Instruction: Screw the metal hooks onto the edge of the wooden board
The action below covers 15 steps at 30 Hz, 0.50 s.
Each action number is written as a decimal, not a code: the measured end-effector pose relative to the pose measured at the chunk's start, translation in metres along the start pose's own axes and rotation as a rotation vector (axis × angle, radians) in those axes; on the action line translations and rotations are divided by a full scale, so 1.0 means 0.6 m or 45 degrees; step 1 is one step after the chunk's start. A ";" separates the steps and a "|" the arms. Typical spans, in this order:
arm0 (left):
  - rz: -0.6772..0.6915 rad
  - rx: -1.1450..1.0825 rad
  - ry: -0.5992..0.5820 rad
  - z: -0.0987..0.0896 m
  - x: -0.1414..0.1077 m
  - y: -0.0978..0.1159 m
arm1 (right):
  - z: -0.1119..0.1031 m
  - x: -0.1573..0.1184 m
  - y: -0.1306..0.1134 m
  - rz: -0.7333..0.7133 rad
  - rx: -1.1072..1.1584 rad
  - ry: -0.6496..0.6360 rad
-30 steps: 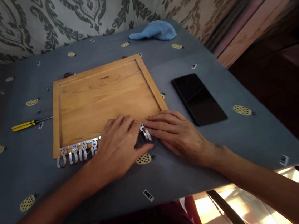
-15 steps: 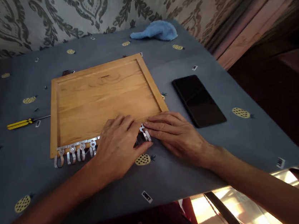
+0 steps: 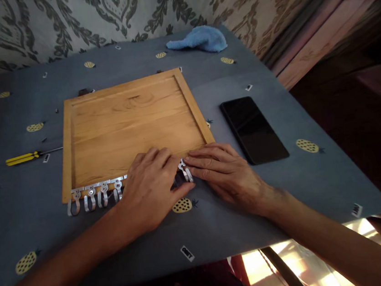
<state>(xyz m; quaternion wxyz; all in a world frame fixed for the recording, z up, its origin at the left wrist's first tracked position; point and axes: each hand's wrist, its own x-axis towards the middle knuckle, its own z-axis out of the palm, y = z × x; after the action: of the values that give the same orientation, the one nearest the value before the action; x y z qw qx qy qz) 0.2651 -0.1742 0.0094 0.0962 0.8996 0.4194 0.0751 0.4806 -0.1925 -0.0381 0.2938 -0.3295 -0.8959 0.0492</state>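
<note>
the metal hook rail (image 3: pixel 104 188) lies along the near edge of the wooden board (image 3: pixel 133 126); it's probably light, stiff, a little slick, best held by its flat bar. my left hand (image 3: pixel 152 188) arches over part of it, my right hand (image 3: pixel 231 179) slants toward its right end; whether either clamps it, i can't tell.
</note>
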 end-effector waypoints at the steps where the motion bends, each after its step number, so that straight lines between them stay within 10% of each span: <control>1: -0.001 -0.001 0.001 0.000 0.000 0.000 | 0.000 0.000 0.000 -0.006 -0.001 -0.001; 15: 0.008 0.024 0.019 0.000 0.000 0.001 | -0.005 0.002 -0.005 0.019 -0.047 -0.045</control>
<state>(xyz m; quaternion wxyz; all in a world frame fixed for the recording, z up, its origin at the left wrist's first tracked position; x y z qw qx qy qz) 0.2654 -0.1747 0.0093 0.0843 0.9012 0.4179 0.0783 0.4798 -0.1942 -0.0345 0.2715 -0.3407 -0.8992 0.0405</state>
